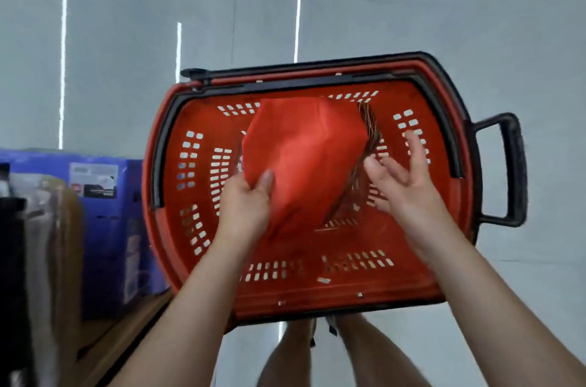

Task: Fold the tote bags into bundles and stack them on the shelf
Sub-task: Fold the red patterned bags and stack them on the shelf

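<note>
The red tote bag [304,148] covers the middle of the basket [412,278] floor and all but a brown frayed edge [367,133] of something that cannot be identified. The fingers of the left hand [245,206] are hidden behind the cloth. The right hand [402,177] is smeared by motion blur, the label [93,179] on the blue box [107,228] is unreadable, the items beside it are cut off at the left edge, and the basket hides part of the person's legs [291,355].
</note>
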Demonstrator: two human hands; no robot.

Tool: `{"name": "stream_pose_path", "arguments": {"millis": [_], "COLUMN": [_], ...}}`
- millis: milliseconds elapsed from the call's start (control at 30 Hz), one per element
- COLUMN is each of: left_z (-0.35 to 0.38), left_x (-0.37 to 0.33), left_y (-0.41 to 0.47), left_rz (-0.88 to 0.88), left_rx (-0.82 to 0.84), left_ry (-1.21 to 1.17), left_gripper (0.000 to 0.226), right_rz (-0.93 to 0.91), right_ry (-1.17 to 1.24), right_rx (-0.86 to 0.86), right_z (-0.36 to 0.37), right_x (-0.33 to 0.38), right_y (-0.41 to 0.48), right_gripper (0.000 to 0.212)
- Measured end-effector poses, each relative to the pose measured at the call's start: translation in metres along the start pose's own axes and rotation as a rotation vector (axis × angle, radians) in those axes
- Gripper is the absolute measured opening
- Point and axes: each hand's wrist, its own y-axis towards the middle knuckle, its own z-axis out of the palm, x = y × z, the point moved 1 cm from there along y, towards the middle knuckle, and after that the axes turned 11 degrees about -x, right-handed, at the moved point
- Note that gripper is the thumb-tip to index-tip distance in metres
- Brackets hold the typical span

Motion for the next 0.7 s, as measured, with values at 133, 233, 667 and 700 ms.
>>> {"name": "stream_pose_path", "arguments": {"millis": [133,233,667,700], "left_z": [-0.057,-0.096,-0.234,-0.24], "left_x": [-0.044,-0.078,-0.258,-0.267], "left_y": [-0.053,-0.1,-0.279,-0.291], "left_rz": [-0.146,-0.211,-0.274,-0.288], "left_rx": [0.005,0.015,-0.11,-0.084], "left_ry": [-0.262,-0.421,-1.171,-1.238], "left_gripper": [0.021,0.025,0.032,0.034], "right_rz": [0.059,0.075,-0.945,-1.028], "right_ry": [-0.236,-0.19,-0.67,-0.557], "right_rx": [0.054,0.126,0.292,0.201], "right_z": [-0.03,-0.049,-0.115,-0.124], "right_x": [0.011,0.032,0.188,0.189], "right_y": [-0.067,-0.124,-0.349,-0.348], "right_gripper": [0.125,0.128,0.097,0.079]}}
